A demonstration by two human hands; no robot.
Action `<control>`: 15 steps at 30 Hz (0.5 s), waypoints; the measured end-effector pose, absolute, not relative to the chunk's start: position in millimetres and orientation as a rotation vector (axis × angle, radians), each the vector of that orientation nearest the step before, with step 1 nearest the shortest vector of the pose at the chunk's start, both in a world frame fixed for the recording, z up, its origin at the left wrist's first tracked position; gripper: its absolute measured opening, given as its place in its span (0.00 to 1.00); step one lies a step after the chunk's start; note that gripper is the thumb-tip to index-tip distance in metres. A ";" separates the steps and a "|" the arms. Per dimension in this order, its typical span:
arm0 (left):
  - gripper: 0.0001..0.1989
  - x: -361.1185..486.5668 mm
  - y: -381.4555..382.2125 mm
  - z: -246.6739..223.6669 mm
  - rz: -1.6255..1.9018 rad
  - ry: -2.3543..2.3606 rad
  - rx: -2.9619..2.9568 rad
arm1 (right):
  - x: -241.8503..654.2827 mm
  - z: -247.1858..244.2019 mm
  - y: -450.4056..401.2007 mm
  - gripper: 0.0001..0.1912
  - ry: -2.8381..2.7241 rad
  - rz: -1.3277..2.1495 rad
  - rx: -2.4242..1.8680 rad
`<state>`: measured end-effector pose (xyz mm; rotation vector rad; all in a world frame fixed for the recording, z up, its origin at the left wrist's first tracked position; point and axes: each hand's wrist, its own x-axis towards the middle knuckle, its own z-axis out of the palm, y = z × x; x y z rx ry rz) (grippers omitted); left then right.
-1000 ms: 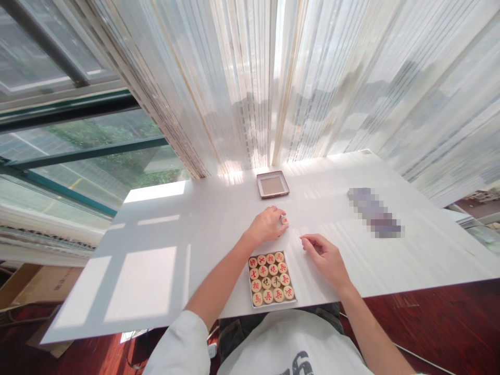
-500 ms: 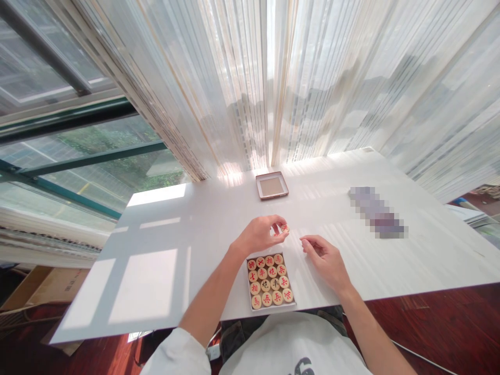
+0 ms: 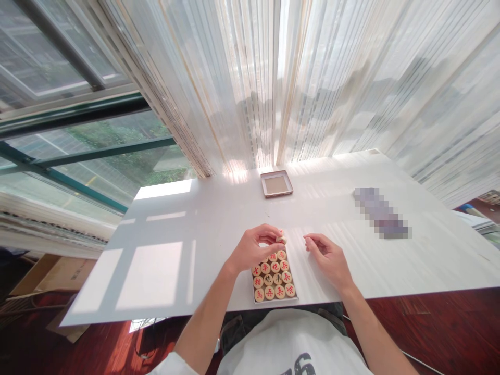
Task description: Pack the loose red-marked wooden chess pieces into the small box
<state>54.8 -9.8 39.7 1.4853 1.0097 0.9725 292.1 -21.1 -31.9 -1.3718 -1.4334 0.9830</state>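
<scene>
My left hand (image 3: 253, 245) pinches a round wooden Chinese chess piece (image 3: 281, 239) between thumb and fingertips, tilted, above the far edge of a shallow square box (image 3: 296, 299). Rows of round chess pieces (image 3: 267, 279) fill that box, most with red characters and a couple with black. My fingers and thumb hide part of its far row. Right of the box, my right hand (image 3: 328, 258) is held over the table with fingers curled in and thumb against them; nothing shows in it.
A brown-rimmed box lid (image 3: 276, 184) lies inside-up on the white table (image 3: 219, 219), near the curtain (image 3: 242, 104). To the right is a blurred-out, dark oblong object (image 3: 383, 213). Left stands a window, with a cardboard box (image 3: 62, 273) on the floor below it.
My left hand has brought the chess piece down and nearer, from beyond the box to over its far edge. The right hand keeps nearly the same pose. The view has shifted slightly.
</scene>
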 end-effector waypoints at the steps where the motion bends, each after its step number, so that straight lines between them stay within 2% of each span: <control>1: 0.12 54.0 -11.4 37.8 0.988 1.036 1.458 | 292.2 -32.2 -21.1 0.15 -1.431 0.982 -1.370; 6: 0.12 53.5 -20.1 33.4 1.047 1.136 1.306 | 289.0 -30.3 -23.6 0.14 -1.430 0.974 -1.348; 12: 0.15 59.2 -31.2 33.5 1.085 1.132 1.116 | 267.7 -4.3 -36.7 0.08 -1.569 0.853 -1.160; 15: 0.16 60.5 -35.9 34.0 1.061 1.108 1.073 | 255.1 11.1 -42.0 0.10 -1.667 0.768 -1.031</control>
